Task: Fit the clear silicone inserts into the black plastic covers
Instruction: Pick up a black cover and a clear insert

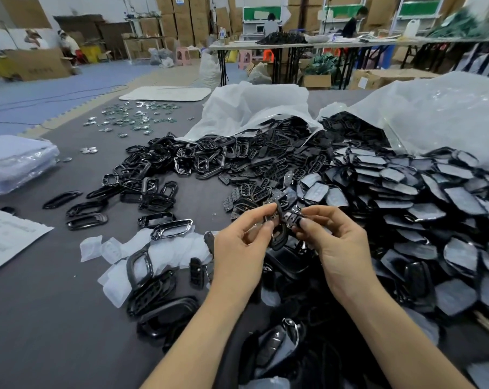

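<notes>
My left hand (241, 242) and my right hand (331, 240) meet above the grey table, both pinching one black plastic cover (279, 231) between fingertips and thumbs. Whether a clear insert sits in it is hidden by my fingers. Several clear silicone inserts (114, 248) lie loose on the table to the left of my left hand, mixed with black frames (139, 265). A large heap of black covers (265, 169) spreads out behind my hands.
White plastic bags (254, 108) spill the black parts at the back. Film-covered black pieces (439, 209) pile up at the right. Small metal discs (136, 119) lie far left, a wrapped stack (15, 164) at the left edge, a paper sheet (4, 234) below it.
</notes>
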